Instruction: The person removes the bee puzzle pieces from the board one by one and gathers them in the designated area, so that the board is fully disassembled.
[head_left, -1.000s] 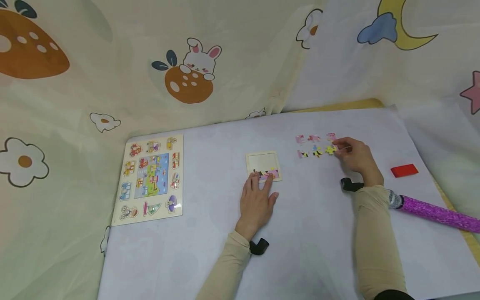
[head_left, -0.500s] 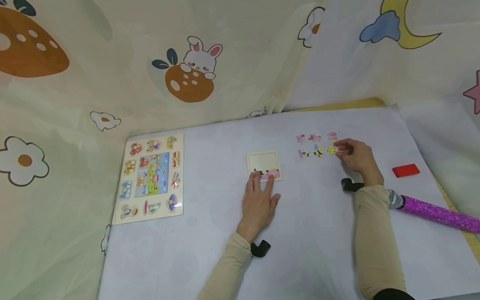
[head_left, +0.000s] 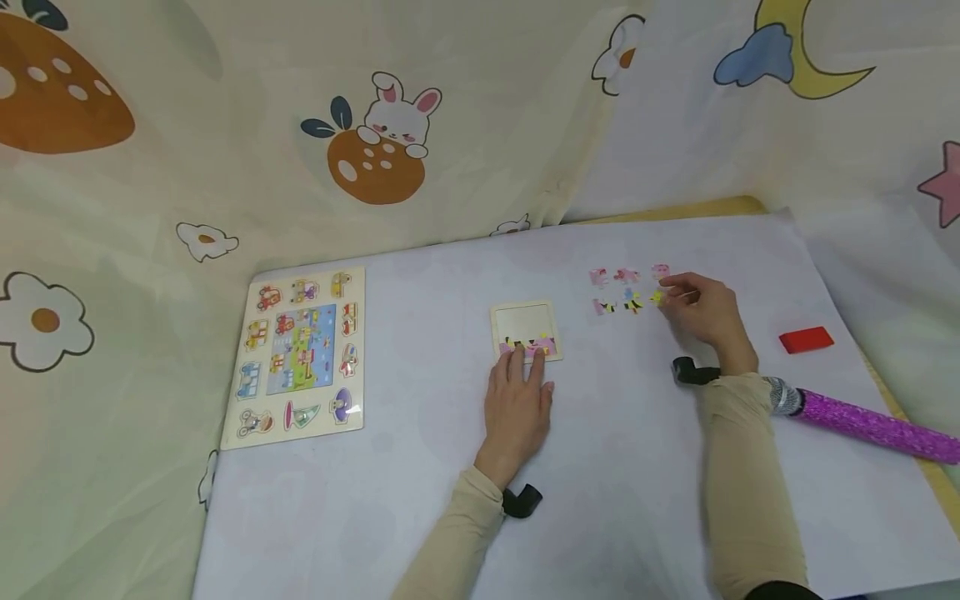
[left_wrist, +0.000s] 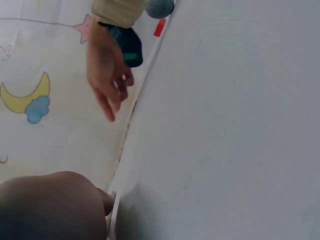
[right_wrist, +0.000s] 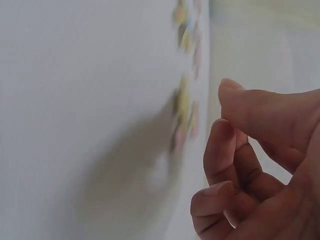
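My left hand [head_left: 516, 417] lies palm down with straight fingers, fingertips on the lower edge of a small square puzzle tray [head_left: 522, 306]. Pink, yellow and black puzzle pieces [head_left: 546, 343] fill the tray's near strip, partly covered by those fingertips. To the right, my right hand [head_left: 703, 310] hovers over a yellow puzzle piece [head_left: 656, 297] and partly hides it. In the right wrist view its thumb [right_wrist: 250, 107] and index finger are loosely bent above the pieces, with nothing showing between them. Several loose pieces [head_left: 632, 305] lie in two rows beside this hand.
A larger puzzle board [head_left: 352, 354] with vehicle pictures lies on the left of the white-covered table [head_left: 420, 350]. A red block [head_left: 806, 340] and a microphone with a purple glittery handle [head_left: 870, 422] lie on the right. Patterned cloth [head_left: 465, 150] hangs behind.
My right hand has shifted slightly left, now covering more of the yellow piece. My left fingertips have slid a little on the tray's near edge, uncovering more of the pieces there.
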